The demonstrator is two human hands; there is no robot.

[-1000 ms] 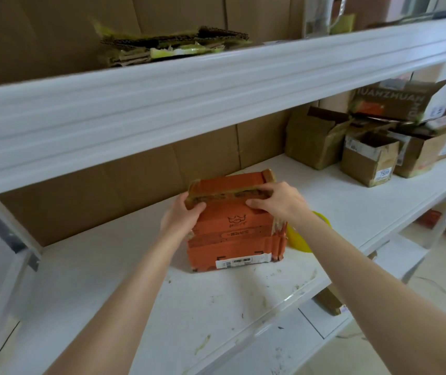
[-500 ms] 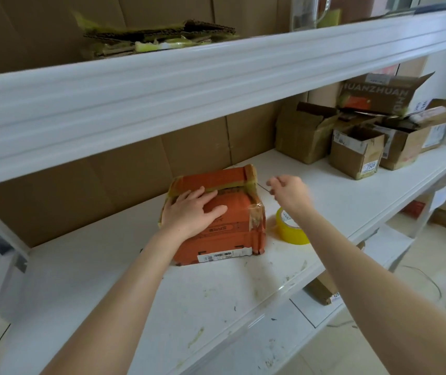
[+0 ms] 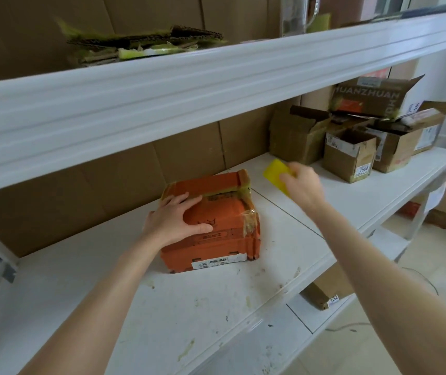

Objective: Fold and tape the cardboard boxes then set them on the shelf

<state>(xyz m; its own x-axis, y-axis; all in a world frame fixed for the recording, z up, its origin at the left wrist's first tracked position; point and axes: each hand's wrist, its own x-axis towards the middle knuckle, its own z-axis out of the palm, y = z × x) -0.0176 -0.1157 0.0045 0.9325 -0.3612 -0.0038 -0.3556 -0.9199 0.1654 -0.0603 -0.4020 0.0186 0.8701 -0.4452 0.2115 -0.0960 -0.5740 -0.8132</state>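
Note:
An orange cardboard box [image 3: 224, 234] sits on the white shelf [image 3: 202, 307], its far flap still raised and strips of clear-yellow tape on its top and right corner. My left hand [image 3: 175, 219] lies flat on the box's top left, fingers spread, pressing it down. My right hand [image 3: 301, 182] is lifted to the right of the box and grips a yellow tape roll [image 3: 274, 174], blurred by motion, held above the shelf.
Several open brown cardboard boxes [image 3: 349, 155] stand at the shelf's far right. Flattened cardboard [image 3: 140, 44] lies on the upper shelf, whose thick white edge [image 3: 189, 85] overhangs the work area. Another box [image 3: 324, 290] sits on the lower shelf.
My right hand left the box, went to the yellow tape roll on the shelf and lifted it. My left hand moved from the box's side onto its top.

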